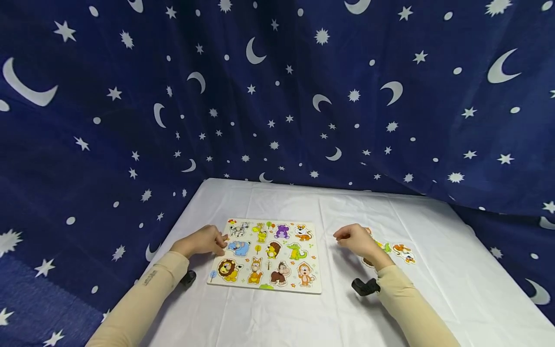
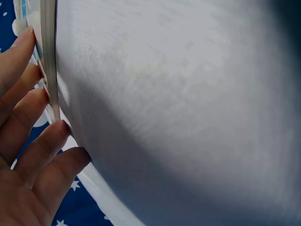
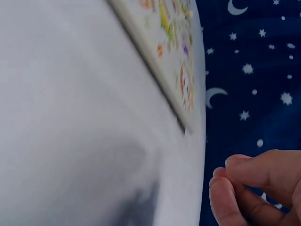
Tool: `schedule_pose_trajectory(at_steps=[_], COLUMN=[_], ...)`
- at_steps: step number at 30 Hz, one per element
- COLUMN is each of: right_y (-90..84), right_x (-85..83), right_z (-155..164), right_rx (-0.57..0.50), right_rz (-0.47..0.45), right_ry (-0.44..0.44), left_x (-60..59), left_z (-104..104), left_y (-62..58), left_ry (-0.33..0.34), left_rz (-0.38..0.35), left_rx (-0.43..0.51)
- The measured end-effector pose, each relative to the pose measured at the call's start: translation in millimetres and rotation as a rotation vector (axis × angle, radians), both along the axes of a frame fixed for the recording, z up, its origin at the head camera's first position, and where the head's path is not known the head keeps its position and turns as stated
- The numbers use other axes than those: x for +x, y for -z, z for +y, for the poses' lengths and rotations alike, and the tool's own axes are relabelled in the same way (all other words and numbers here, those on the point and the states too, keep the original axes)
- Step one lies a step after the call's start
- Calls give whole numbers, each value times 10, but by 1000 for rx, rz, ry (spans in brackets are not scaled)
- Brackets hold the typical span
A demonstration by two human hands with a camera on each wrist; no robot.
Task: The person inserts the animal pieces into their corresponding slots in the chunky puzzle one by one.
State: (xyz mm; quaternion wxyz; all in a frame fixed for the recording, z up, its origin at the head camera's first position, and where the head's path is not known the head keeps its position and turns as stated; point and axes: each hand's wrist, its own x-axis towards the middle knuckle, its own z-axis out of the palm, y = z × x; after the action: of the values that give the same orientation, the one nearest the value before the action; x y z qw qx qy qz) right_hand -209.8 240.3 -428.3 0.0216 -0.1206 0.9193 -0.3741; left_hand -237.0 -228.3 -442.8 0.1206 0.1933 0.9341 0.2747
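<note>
The wooden animal puzzle board (image 1: 265, 284) lay flat on the white tablecloth (image 1: 269, 202), its pale face filled with bright cartoon pieces: a lion, a zebra, a crocodile, a purple hippo. The left hand (image 1: 204, 241) rested at the board's left edge, its straight fingers (image 2: 28, 99) touching the rim. The right hand (image 1: 355, 239) hovered just right of the board, fingers curled, holding nothing. Loose animal pieces (image 1: 403, 253) lay beside it.
</note>
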Motion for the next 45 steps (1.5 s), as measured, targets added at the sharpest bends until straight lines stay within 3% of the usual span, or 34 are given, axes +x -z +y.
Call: schedule_pose_trajectory(at_steps=[6, 23, 36, 45], right_y=[-4, 55, 123, 183], right_x=[57, 187, 194, 137], right_z=[253, 705, 905, 907], right_rx=[34, 114, 65, 89], right_rz=[5, -25, -107, -74], right_ry=[-35, 38, -111, -226], left_x=[1, -8, -25, 1], left_z=[-9, 26, 32, 24], left_y=[-15, -31, -41, -41], left_ry=[-16, -27, -34, -51], left_rz=[-49, -63, -56, -63], left_rx=[34, 38, 20, 14])
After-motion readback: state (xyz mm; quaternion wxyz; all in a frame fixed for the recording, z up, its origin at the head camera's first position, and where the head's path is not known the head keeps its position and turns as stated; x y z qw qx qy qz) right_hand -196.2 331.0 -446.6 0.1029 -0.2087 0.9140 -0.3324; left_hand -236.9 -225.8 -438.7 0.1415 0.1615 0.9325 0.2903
